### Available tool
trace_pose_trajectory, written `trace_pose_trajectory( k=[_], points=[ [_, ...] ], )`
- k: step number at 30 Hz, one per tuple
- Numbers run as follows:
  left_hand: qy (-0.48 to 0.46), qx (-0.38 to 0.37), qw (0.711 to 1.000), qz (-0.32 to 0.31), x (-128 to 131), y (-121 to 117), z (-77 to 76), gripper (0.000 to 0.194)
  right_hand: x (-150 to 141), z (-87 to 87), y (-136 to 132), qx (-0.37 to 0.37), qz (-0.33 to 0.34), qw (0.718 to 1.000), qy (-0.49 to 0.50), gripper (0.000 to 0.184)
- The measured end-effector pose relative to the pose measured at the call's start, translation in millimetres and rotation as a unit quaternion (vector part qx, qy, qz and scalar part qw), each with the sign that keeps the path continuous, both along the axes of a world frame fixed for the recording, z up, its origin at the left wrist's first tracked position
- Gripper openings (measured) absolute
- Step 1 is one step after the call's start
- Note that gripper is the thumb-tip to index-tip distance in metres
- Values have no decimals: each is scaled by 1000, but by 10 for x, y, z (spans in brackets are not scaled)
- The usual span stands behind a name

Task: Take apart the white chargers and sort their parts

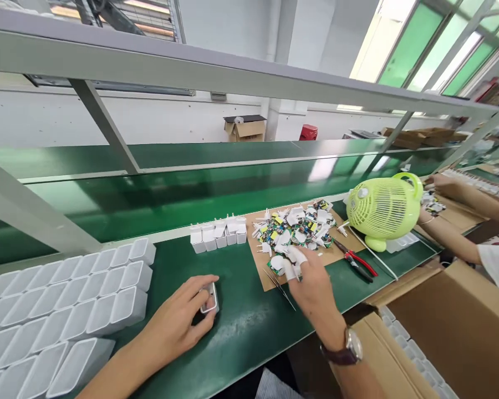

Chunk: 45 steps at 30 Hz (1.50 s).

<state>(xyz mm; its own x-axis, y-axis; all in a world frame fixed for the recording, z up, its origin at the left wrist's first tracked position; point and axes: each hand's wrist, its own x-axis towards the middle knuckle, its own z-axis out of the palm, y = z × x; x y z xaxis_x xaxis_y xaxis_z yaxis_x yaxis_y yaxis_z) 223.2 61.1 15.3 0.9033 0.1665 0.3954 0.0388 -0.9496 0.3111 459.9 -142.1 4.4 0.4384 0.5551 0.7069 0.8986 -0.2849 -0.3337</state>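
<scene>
My left hand (183,316) rests on the green bench and is closed around a small white charger shell (210,297). My right hand (310,280), with white finger cots on the fingertips and a watch on the wrist, reaches onto a brown cardboard sheet (336,254). Its fingers pinch at a part at the near edge of a pile of small circuit boards and white plug pieces (297,227); what they grip is too small to name. Thin tweezers (280,285) lie just left of that hand.
Rows of white charger shells (66,299) fill the bench at left. A short row of assembled white plugs (218,235) stands behind. Red-handled pliers (357,263) and a lime green fan (385,208) sit at right, beside a co-worker's arms (453,221). Cardboard boxes (461,327) stand at lower right.
</scene>
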Motion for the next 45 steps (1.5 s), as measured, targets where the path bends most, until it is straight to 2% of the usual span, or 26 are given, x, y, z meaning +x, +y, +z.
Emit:
trace_pose_trajectory(
  k=[2,6,9,12,15,19,21,22,23,25,26,27,28,30,32,34,36,39,42,45],
  points=[
    [-21,-33,999,10,-21,44,-132,14,317,122,-19,-34,-20,999,-30,39],
    [-83,-56,994,46,-59,43,-366,50,829,285,32,-101,-67,992,-18,50],
    [-89,-74,991,74,-105,-4,-487,57,1037,278,76,-119,-81,990,-5,45],
    [-95,-73,990,73,-135,11,-571,57,1080,201,87,-102,-71,992,-4,41],
    [-112,-52,991,59,-132,82,-653,60,1058,188,60,-47,-61,997,6,47],
    [-113,-60,990,59,-105,130,-728,61,990,375,-31,58,-70,995,43,55],
    [-105,-77,989,66,-94,113,-712,61,844,475,-82,82,-20,989,122,57],
    [-101,-84,989,67,-91,98,-687,60,725,498,-99,68,36,979,190,58],
    [-95,-89,989,64,-91,82,-653,60,577,496,-104,37,105,955,273,60],
    [-84,-92,991,54,-98,53,-570,56,217,417,-64,-72,236,873,421,68],
    [-79,-94,991,50,-104,41,-527,55,25,349,-19,-127,271,837,458,70],
    [-74,-95,991,48,-112,32,-488,54,-159,272,39,-175,290,815,471,70],
    [-70,-99,991,49,-121,24,-454,54,-325,196,106,-215,295,807,464,68],
    [-66,-109,991,51,-141,13,-411,55,-572,69,237,-270,287,825,404,62],
    [-62,-124,989,52,-160,1,-397,57,-689,-10,323,-293,275,861,311,57],
    [-57,-141,987,49,-174,-13,-402,59,-708,-63,337,-290,253,900,207,57],
    [-51,-164,984,46,-182,-29,-411,61,-686,-127,291,-274,231,922,144,64],
    [-31,-216,974,52,-185,-53,-415,71,-675,-279,204,-232,219,935,156,71],
    [-9,-264,963,53,-190,-64,-408,87,-705,-428,190,-192,210,941,184,65],
    [6,-297,954,52,-200,-56,-415,92,-729,-473,240,-174,220,940,193,65]
  ],
)
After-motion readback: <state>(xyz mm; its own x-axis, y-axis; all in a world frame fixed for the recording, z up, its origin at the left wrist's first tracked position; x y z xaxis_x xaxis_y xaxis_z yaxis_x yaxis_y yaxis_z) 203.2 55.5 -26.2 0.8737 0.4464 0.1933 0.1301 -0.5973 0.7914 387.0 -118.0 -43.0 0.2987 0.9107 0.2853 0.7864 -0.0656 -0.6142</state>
